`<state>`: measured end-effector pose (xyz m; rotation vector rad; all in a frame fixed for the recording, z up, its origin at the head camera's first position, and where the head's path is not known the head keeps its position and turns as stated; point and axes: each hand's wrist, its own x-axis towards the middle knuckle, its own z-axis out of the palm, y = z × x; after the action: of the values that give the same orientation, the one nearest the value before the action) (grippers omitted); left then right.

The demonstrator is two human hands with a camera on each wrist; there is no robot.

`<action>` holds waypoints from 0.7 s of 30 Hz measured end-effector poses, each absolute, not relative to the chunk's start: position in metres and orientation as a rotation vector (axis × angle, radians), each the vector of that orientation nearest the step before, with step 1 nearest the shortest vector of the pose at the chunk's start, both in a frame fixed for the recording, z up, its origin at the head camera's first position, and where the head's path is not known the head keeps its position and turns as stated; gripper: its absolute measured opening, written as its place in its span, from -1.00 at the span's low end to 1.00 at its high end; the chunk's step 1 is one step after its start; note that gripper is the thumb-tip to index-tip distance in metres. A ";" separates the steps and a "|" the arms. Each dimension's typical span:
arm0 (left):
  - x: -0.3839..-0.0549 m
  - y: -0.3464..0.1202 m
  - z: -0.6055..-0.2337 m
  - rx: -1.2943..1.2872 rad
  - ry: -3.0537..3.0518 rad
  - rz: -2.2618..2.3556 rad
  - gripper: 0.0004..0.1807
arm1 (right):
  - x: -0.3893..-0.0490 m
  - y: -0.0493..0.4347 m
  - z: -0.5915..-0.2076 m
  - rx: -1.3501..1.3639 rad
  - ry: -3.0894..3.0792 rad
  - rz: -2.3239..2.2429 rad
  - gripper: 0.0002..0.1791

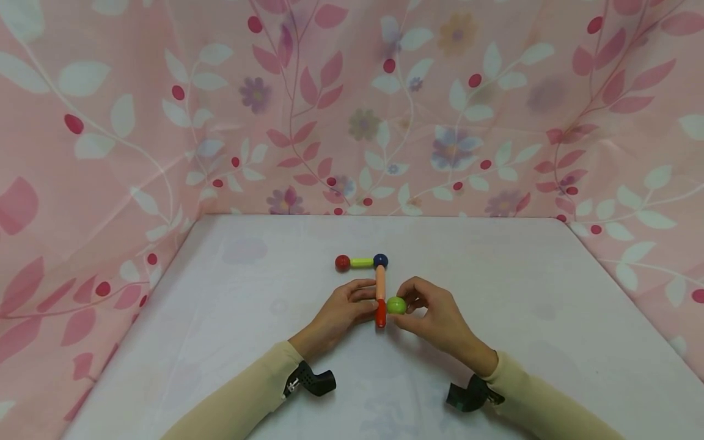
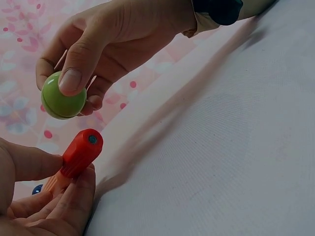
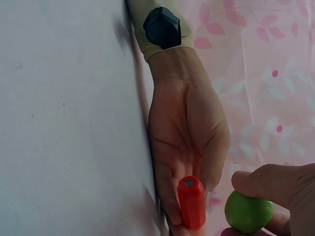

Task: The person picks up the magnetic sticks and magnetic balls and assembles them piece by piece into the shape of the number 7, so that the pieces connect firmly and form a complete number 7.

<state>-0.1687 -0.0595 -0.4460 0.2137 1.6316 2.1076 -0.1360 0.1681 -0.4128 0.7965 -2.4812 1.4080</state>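
A chain of toy pieces lies on the table: a red ball (image 1: 343, 263), a yellow-green rod (image 1: 362, 263), a dark blue ball (image 1: 381, 261), a peach rod (image 1: 381, 282) and, nearest me, a red rod (image 1: 381, 316). My left hand (image 1: 345, 310) pinches the red rod between thumb and fingers from the left. A small grey disc shows in the rod's free end in the left wrist view. Between thumb and fingers, my right hand (image 1: 437, 315) holds a green ball (image 2: 64, 96). The ball is just right of the red rod, with a gap between them in both wrist views.
A white cloth covers the table (image 1: 528, 269). Behind it and along its sides hangs a pink floral curtain (image 1: 418, 122). Each wrist wears a small black camera, the left one (image 1: 316, 380) and the right one (image 1: 467, 394) both close above the table.
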 end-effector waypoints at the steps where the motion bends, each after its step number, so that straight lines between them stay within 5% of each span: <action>1: -0.168 -0.059 -0.446 0.217 1.629 2.110 -0.43 | -0.135 0.168 -0.413 0.799 -2.485 1.410 -0.57; 21: -0.170 -0.060 -0.446 0.220 1.637 2.110 -0.43 | -0.116 0.160 -0.416 0.901 -2.453 1.463 -0.53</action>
<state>-0.1697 -0.0598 -0.4465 0.2201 1.6371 2.1097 -0.1158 0.1602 -0.4161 0.9005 -2.4529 1.4634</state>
